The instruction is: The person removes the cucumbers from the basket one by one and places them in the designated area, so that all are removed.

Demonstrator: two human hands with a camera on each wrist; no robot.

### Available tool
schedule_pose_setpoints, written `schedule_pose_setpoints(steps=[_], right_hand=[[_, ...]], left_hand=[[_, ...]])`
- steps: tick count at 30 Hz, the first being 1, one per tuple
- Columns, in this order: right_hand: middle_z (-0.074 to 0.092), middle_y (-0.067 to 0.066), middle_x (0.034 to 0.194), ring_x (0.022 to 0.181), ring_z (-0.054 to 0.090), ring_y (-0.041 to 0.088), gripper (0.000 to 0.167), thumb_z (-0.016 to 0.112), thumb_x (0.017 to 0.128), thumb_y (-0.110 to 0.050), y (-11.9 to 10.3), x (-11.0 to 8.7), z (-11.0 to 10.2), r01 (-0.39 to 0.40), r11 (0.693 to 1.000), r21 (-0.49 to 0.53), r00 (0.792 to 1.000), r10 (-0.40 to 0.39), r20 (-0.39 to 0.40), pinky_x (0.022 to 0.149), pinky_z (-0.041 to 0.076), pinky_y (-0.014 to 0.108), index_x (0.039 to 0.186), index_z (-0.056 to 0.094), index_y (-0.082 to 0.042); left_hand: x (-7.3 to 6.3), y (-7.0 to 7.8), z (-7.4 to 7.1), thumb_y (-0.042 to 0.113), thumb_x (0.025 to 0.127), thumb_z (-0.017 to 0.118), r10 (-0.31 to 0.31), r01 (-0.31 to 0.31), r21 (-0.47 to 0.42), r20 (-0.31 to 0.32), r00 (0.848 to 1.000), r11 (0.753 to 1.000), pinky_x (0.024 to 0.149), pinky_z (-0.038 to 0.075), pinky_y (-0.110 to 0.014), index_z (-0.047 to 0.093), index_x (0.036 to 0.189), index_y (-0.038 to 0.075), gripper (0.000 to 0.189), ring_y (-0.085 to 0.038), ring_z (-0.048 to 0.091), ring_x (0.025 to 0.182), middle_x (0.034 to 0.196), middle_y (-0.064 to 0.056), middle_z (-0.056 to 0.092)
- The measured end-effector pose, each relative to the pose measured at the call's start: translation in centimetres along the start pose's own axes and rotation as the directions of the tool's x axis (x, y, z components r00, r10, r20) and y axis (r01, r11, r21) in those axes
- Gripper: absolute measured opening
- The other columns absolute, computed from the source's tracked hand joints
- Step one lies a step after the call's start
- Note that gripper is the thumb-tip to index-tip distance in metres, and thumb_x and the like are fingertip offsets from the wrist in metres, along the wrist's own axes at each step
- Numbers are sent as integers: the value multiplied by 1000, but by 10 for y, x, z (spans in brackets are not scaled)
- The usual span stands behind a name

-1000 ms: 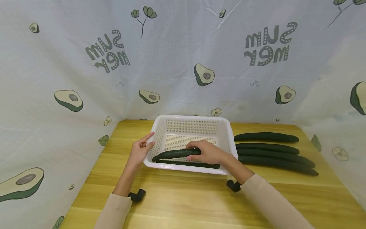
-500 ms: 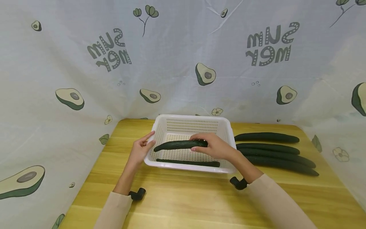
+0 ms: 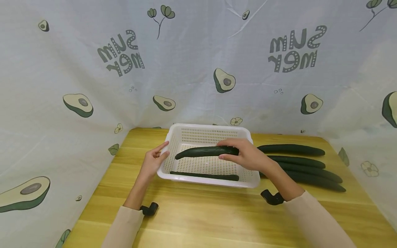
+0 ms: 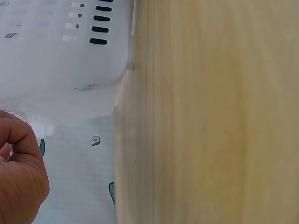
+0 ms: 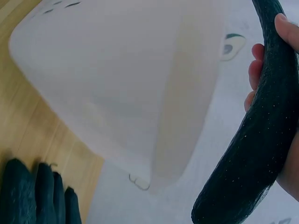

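Observation:
A white plastic basket (image 3: 211, 126) with slotted walls stands on the wooden table. My left hand (image 3: 152, 162) holds its left rim between thumb and fingers; in the left wrist view that hand (image 4: 21, 172) shows curled fingers beside the basket wall. Above the basket, my right hand (image 3: 249, 155) grips a dark green cucumber (image 3: 200, 151) by its right end, the rest pointing left. The right wrist view shows this cucumber (image 5: 261, 126) large, thumb on one side and fingertips on the other. Another cucumber (image 3: 204, 176) lies inside along the basket's near wall.
Several more cucumbers (image 3: 291, 148) lie side by side on the table (image 3: 198, 213) right of the basket, partly hidden by the right arm. A hanging cloth (image 3: 186, 69) printed with avocados encloses the table at the back and sides. Each wrist carries a black mount (image 3: 149, 209).
My right hand has lifted the cucumber from near the front wall, moving it up, away and to the right. My left hand stays on the rim.

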State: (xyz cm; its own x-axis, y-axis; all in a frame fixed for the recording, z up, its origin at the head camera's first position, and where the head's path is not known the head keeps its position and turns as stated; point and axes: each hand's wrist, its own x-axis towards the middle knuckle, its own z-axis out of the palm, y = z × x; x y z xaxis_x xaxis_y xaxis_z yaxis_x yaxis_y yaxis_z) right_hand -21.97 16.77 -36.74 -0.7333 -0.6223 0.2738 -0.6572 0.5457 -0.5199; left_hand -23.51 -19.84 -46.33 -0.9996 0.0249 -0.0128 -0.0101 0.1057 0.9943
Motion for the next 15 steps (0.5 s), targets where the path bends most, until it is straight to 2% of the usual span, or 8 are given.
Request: schedule_pose_setpoints(steps=[5, 10, 15], right_hand=[[67, 2, 137, 125, 63, 25, 45, 72, 97, -34, 9, -20, -9, -79, 996, -28, 997, 79, -11, 100, 54, 52, 138, 65, -16], [65, 5, 139, 127, 61, 29, 45, 71, 98, -34, 18, -39, -17, -155, 987, -50, 988, 154, -26, 99, 54, 55, 139, 64, -15], [64, 9, 141, 129, 60, 34, 45, 68, 100, -30, 30, -59, -23, -178, 982, -62, 983, 175, -48, 98, 54, 56, 141, 62, -11]], left_hand=[[1, 1, 0, 23, 101, 68, -20, 20, 8, 13, 1000, 1000, 74, 63, -36, 57, 149, 27, 49, -29, 76, 96, 92, -19, 71], [1, 2, -1, 24, 101, 68, -26, 26, 12, 24, 999, 1000, 76, 63, -37, 57, 149, 28, 50, -30, 75, 98, 94, -20, 71], [2, 0, -2, 23, 101, 68, -20, 20, 17, 29, 999, 1000, 75, 63, -35, 57, 149, 27, 49, -28, 75, 96, 93, -20, 71]])
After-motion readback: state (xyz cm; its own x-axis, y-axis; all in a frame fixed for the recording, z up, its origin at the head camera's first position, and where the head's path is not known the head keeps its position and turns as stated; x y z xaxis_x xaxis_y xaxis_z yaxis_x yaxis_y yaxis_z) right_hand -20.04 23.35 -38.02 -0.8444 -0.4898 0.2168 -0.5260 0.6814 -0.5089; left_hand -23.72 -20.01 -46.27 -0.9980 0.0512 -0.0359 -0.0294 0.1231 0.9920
